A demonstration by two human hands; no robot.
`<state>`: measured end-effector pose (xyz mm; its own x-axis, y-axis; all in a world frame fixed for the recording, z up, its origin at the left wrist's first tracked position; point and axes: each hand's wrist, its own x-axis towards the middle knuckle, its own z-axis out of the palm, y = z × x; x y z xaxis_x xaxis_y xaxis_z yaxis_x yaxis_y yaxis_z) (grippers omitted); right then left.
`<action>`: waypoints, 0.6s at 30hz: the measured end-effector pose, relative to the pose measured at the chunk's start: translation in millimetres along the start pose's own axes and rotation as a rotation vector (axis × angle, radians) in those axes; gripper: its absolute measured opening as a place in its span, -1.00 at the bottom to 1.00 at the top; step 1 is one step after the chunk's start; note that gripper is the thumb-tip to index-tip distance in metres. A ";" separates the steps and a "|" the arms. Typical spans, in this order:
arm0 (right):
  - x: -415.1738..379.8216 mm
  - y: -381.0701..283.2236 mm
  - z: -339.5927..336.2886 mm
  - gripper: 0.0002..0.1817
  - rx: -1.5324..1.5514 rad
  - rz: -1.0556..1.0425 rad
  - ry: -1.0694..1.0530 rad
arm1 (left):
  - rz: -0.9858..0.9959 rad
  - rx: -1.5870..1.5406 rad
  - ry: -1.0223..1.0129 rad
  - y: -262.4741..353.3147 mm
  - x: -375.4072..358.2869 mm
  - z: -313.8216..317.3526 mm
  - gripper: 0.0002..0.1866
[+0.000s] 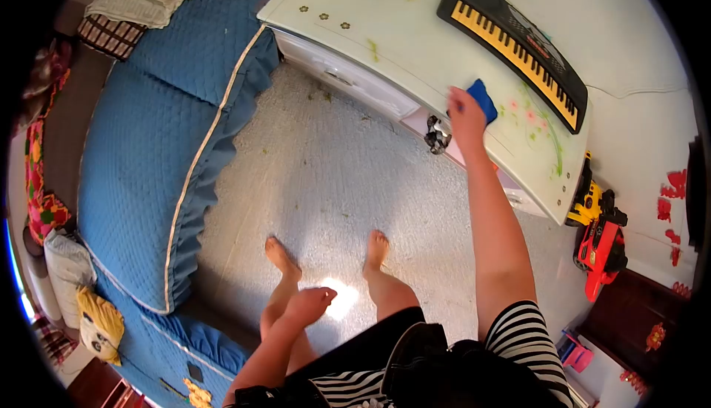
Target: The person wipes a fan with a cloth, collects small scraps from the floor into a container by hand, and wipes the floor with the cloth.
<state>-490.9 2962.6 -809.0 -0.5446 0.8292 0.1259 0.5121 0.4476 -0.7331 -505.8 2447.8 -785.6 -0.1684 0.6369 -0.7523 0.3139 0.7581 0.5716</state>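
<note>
My right hand (467,117) reaches out over the pale cabinet top (355,4), fingers curled. A folded blue cloth (482,101) lies against it, partly hidden behind the hand, and its grip appears closed on the cloth's near edge. Just beyond the cloth rests a black electronic keyboard (518,48) with yellowish keys, apart from the hand. Low in front of my body, my left hand (311,305) hangs above the floor near my leg. Its fingers are curled in, and nothing shows in them.
A blue quilted sofa cover (148,171) with a ruffled edge runs along the left. Dark and silver objects (438,135) sit in the cabinet's open front niche. Yellow (589,199) and red toy vehicles (601,249) stand by the cabinet's right end. The grey floor (311,163) lies between.
</note>
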 end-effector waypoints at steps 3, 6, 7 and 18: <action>50.7 -32.0 80.4 -0.59 -0.231 -0.326 -0.146 | -0.002 -0.276 0.165 -34.8 85.4 -44.1 -0.69; 105.5 -28.9 144.0 -0.57 -0.286 -0.521 -0.092 | -0.028 -0.458 0.247 -44.6 145.6 -89.2 -0.66; 122.7 -24.0 160.2 -0.58 -0.277 -0.546 -0.120 | 0.049 -0.629 0.239 -74.5 177.2 -85.0 -0.62; 18.6 -34.0 171.5 -0.83 -0.022 -0.505 -0.206 | 0.284 -1.589 0.069 -54.0 376.4 -113.5 -0.55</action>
<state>-632.4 2905.3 -896.3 -0.8439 0.4280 0.3234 0.1663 0.7820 -0.6007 -692.1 2662.5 -1062.4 -0.3295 0.7463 -0.5783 -0.8874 -0.0356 0.4596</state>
